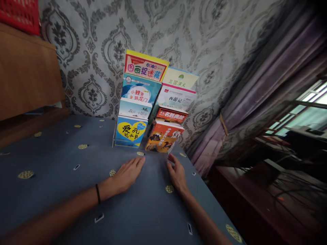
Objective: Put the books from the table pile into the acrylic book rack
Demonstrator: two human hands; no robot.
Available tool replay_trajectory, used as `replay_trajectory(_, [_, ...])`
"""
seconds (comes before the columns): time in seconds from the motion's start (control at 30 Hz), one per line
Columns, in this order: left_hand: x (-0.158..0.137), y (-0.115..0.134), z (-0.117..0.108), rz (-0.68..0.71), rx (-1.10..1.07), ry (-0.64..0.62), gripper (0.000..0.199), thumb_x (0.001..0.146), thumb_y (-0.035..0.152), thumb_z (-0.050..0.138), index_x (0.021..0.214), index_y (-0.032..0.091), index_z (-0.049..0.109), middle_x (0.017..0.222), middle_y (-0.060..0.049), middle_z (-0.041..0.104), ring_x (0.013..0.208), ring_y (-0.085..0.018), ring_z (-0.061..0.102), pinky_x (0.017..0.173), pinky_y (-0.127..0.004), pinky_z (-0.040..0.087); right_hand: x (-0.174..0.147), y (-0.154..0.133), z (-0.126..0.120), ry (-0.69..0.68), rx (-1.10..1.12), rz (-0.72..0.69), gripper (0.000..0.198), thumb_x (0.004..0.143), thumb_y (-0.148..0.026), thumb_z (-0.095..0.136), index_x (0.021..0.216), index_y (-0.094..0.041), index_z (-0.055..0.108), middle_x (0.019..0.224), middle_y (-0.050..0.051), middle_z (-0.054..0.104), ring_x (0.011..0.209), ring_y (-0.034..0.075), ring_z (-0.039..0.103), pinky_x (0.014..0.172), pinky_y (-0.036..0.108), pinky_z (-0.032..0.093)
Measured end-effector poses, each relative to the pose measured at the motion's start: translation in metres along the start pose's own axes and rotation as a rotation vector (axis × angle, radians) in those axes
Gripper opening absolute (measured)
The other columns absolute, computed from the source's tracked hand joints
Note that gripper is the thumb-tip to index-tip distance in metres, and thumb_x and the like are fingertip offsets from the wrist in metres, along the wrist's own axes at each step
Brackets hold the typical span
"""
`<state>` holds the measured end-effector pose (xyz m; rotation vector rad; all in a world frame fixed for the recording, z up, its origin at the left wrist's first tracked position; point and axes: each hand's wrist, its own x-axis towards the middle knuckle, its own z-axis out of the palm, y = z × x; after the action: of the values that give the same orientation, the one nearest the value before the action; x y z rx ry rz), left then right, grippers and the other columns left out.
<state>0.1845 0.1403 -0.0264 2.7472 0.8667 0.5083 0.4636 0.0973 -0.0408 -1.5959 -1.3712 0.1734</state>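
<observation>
Books stand in two stepped columns against the wall, covers facing me. At the front left is a blue book with a yellow heart (131,132); at the front right, an orange book with horse pictures (163,136). Behind them rise a teal book (140,90), a red-and-yellow book (145,68) and several others. My left hand (127,175) lies flat on the blue covering, fingers stretched, just in front of the left column, holding nothing. My right hand (177,172) is half-curled with fingers apart, beside a pale edge piece (171,148) at the right column's lower corner; whether it touches is unclear.
The blue patterned surface (58,183) runs up to the wallpapered wall. A wooden cabinet (28,68) with a red basket (19,15) on it stands at left. Purple curtains (214,146) hang at right, beyond the surface's edge, near a cluttered desk (293,190) with cables.
</observation>
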Motion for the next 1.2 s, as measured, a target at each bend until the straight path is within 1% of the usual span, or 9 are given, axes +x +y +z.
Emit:
replay_trajectory(0.17, [-0.028, -0.01, 0.004, 0.008, 0.007, -0.046, 0.045, 0.102, 0.018, 0.03, 0.144, 0.018, 0.045, 0.152, -0.013, 0.051, 0.144, -0.024, 0.044, 0.12, -0.043, 0.033, -0.024, -0.007, 0.007, -0.138, -0.048, -0.007, 0.043, 0.084, -0.038, 0.055, 0.122, -0.022, 0.068, 0.122, 0.011, 0.073, 0.11, 0.029, 0.07, 0.1, 0.05, 0.054])
replay_trajectory(0.33, [-0.031, -0.006, -0.005, 0.024, 0.039, -0.043, 0.042, 0.1, 0.015, 0.03, 0.136, 0.016, 0.053, 0.15, -0.014, 0.053, 0.142, -0.025, 0.047, 0.119, -0.045, 0.035, -0.03, -0.02, 0.008, -0.163, -0.065, -0.053, 0.04, 0.081, -0.038, 0.055, 0.115, -0.021, 0.071, 0.122, 0.012, 0.072, 0.115, 0.03, 0.067, 0.105, 0.053, 0.05])
replay_trajectory(0.43, [-0.034, -0.002, -0.006, 0.003, 0.014, -0.013, 0.039, 0.1, 0.016, 0.032, 0.131, 0.017, 0.056, 0.146, -0.013, 0.056, 0.139, -0.025, 0.049, 0.117, -0.046, 0.037, -0.03, -0.023, 0.009, -0.138, -0.06, -0.061, 0.038, 0.08, -0.037, 0.055, 0.11, -0.021, 0.072, 0.118, 0.013, 0.074, 0.111, 0.031, 0.069, 0.102, 0.054, 0.052])
replay_trajectory(0.57, [-0.03, 0.003, -0.017, 0.009, -0.05, 0.029, 0.037, 0.098, 0.016, 0.037, 0.13, 0.018, 0.056, 0.139, -0.014, 0.061, 0.13, -0.026, 0.057, 0.112, -0.047, 0.045, -0.018, -0.025, 0.005, -0.057, -0.029, -0.055, 0.038, 0.081, -0.038, 0.054, 0.107, -0.021, 0.073, 0.108, 0.013, 0.077, 0.099, 0.031, 0.073, 0.087, 0.049, 0.059])
replay_trajectory(0.7, [0.008, 0.014, -0.06, 0.075, -0.092, 0.219, 0.038, 0.099, 0.02, 0.039, 0.136, 0.017, 0.048, 0.136, -0.015, 0.06, 0.126, -0.025, 0.059, 0.109, -0.045, 0.049, 0.025, -0.033, -0.017, 0.115, 0.009, -0.071, 0.043, 0.085, -0.042, 0.048, 0.114, -0.018, 0.07, 0.111, 0.016, 0.075, 0.1, 0.031, 0.071, 0.086, 0.05, 0.058])
replay_trajectory(0.8, [0.057, 0.025, -0.103, 0.134, -0.076, 0.425, 0.04, 0.1, 0.02, 0.036, 0.139, 0.016, 0.044, 0.141, -0.016, 0.056, 0.133, -0.026, 0.053, 0.115, -0.047, 0.044, 0.072, -0.046, -0.037, 0.227, 0.038, -0.126, 0.047, 0.088, -0.043, 0.047, 0.124, -0.018, 0.065, 0.122, 0.016, 0.071, 0.11, 0.03, 0.066, 0.095, 0.051, 0.054])
replay_trajectory(0.9, [0.108, 0.032, -0.131, 0.124, -0.047, 0.518, 0.047, 0.099, 0.019, 0.037, 0.145, 0.012, 0.037, 0.148, -0.021, 0.047, 0.142, -0.03, 0.044, 0.119, -0.051, 0.037, 0.117, -0.06, -0.049, 0.288, 0.049, -0.183, 0.053, 0.088, -0.046, 0.05, 0.132, -0.018, 0.06, 0.136, 0.017, 0.063, 0.123, 0.032, 0.059, 0.103, 0.053, 0.049])
replay_trajectory(1.03, [0.155, 0.036, -0.134, 0.071, -0.107, 0.496, 0.061, 0.094, 0.013, 0.039, 0.153, 0.005, 0.022, 0.158, -0.027, 0.031, 0.152, -0.036, 0.026, 0.123, -0.053, 0.029, 0.159, -0.071, -0.05, 0.306, 0.052, -0.225, 0.061, 0.089, -0.046, 0.049, 0.143, -0.018, 0.051, 0.147, 0.016, 0.054, 0.135, 0.032, 0.051, 0.112, 0.053, 0.042])
replay_trajectory(1.2, [0.182, 0.033, -0.119, 0.04, -0.167, 0.497, 0.077, 0.086, 0.004, 0.043, 0.157, 0.005, 0.011, 0.163, -0.031, 0.014, 0.154, -0.043, 0.009, 0.121, -0.062, 0.024, 0.183, -0.071, -0.046, 0.308, 0.059, -0.273, 0.06, 0.09, -0.042, 0.048, 0.146, -0.019, 0.048, 0.15, 0.013, 0.052, 0.139, 0.028, 0.047, 0.117, 0.051, 0.037])
